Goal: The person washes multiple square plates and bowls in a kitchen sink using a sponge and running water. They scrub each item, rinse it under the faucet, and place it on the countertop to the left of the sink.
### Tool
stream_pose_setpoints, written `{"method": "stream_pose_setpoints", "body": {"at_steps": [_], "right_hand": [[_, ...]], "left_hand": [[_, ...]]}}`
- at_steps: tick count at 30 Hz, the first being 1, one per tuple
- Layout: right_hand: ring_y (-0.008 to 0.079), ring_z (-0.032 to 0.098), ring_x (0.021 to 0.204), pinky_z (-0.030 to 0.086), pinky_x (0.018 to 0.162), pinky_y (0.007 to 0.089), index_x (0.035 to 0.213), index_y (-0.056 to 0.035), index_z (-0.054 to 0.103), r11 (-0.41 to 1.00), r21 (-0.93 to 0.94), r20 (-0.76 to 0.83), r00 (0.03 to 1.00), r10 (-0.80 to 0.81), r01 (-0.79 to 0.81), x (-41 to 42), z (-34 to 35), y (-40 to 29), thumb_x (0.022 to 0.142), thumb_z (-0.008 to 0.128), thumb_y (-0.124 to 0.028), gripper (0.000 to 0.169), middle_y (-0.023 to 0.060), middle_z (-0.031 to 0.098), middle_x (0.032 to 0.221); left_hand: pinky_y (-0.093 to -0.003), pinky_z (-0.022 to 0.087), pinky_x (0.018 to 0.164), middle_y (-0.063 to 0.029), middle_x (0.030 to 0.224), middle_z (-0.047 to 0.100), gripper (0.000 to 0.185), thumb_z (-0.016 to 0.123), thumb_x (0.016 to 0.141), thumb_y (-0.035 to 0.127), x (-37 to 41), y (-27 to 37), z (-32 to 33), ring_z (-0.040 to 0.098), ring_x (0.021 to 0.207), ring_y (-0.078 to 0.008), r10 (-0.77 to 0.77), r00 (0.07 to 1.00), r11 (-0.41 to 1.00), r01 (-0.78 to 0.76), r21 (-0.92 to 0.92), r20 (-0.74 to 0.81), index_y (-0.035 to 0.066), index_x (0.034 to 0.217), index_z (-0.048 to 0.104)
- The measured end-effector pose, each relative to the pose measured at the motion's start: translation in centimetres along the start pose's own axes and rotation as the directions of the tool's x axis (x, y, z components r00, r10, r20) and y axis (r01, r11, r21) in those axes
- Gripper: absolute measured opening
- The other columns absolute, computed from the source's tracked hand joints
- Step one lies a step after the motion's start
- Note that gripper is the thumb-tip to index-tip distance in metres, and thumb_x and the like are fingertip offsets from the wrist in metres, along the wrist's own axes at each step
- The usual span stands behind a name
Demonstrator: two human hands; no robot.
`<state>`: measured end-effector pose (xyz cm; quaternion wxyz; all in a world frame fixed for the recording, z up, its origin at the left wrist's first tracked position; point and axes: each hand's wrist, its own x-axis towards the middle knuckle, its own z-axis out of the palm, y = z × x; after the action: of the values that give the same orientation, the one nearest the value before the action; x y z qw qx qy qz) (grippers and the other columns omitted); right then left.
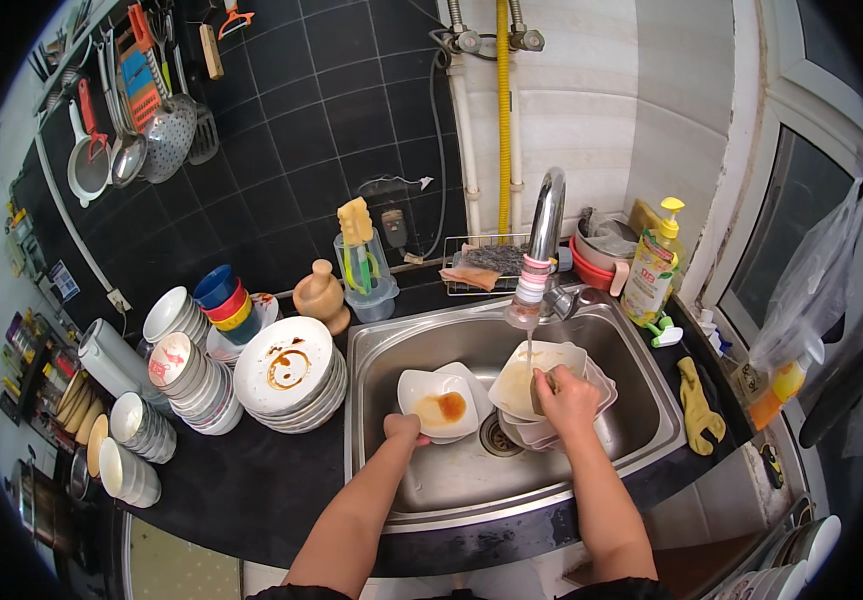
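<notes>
My left hand (404, 429) grips the near-left rim of a white square bowl (415, 390) with an orange-brown sauce stain inside. Another white dish (476, 390) lies partly under it in the stainless steel sink (469, 487). On the right side of the basin, my right hand (572, 397) pinches a small brownish pad (536, 394), largely hidden by the fingers. It is held at the inside of the top white square bowl (510, 375), which rests on a stack of similar dishes. A thin stream of water from the chrome faucet (549, 210) falls into that bowl.
Left of the sink stand stacked stained plates (281, 367), bowls (195, 390), coloured cups (225, 300) and a wooden mortar (323, 292). Behind the basin is a wire rack (484, 266). A soap pump bottle (653, 262) and a yellow glove (699, 405) lie to the right.
</notes>
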<state>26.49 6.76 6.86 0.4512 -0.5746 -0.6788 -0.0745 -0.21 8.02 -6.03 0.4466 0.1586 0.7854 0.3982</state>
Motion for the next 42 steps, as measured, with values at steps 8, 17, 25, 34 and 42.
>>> {"method": "stream_pose_setpoints", "body": {"at_steps": [8,17,25,34,42], "right_hand": [[0.0247,0.053,0.043,0.041,0.041,0.0348,0.055,-0.008,0.049,0.984,0.103,-0.014,0.989,-0.144,0.145,-0.3,-0.3,-1.1,0.071,0.066,-0.025,0.029,0.0078,0.052,0.048],[0.0303,0.056,0.052,0.045,0.05,0.038,0.062,-0.0036,0.055,0.957,0.231,0.312,0.918,-0.243,0.175,-1.1,-0.4,-4.5,0.073,0.062,-0.028,0.028,0.014,0.055,0.054],[0.0372,0.057,0.081,0.045,0.071,0.0383,0.09,0.0048,0.054,0.907,0.23,0.713,0.695,0.089,-0.352,-4.6,3.6,-5.6,0.075,0.058,-0.03,0.038,0.0254,0.058,0.084],[0.029,0.059,0.081,0.046,0.073,0.0344,0.101,0.0088,0.046,0.758,0.357,0.601,0.756,0.261,-0.546,-6.2,8.3,-5.5,0.073,0.062,-0.016,0.041,0.0221,0.058,0.09],[0.033,0.057,0.081,0.045,0.073,0.0381,0.097,0.0055,0.048,0.834,0.267,0.58,0.772,0.26,-0.482,-5.2,6.0,-6.7,0.074,0.062,-0.018,0.036,0.0225,0.058,0.087]], "left_hand": [[-0.0355,0.052,0.042,-0.0208,0.074,0.061,0.016,0.048,0.071,-0.001,-2.3,1.9,-1.8,0.063,0.064,-0.0298,0.239,0.971,0.962,-0.231,0.144,-0.034,-0.01,0.077,0.059],[-0.0431,0.049,0.063,-0.0242,0.069,0.058,0.014,0.052,0.064,0.007,-6.4,4.6,-4.2,0.059,0.065,-0.0378,0.835,0.467,0.178,-0.728,0.662,0.29,-0.004,0.063,0.061],[-0.0404,0.048,0.052,-0.0238,0.061,0.057,0.016,0.049,0.061,0.004,-5.8,2.8,-7.2,0.057,0.047,-0.0297,0.698,0.715,0.688,-0.688,0.23,0.049,-0.007,0.065,0.06],[-0.0288,0.051,0.053,-0.0142,0.08,0.061,0.02,0.055,0.067,0.001,-9.1,1.0,-9.2,0.061,0.065,-0.0192,0.49,0.846,0.854,-0.416,-0.311,0.213,-0.006,0.086,0.058],[-0.0373,0.046,0.078,-0.013,0.105,0.052,0.054,0.046,0.063,0.007,-6.9,0.5,-8.2,0.053,0.095,-0.0279,0.344,0.721,0.8,0.111,-0.589,0.602,0.001,0.116,0.04]]}}
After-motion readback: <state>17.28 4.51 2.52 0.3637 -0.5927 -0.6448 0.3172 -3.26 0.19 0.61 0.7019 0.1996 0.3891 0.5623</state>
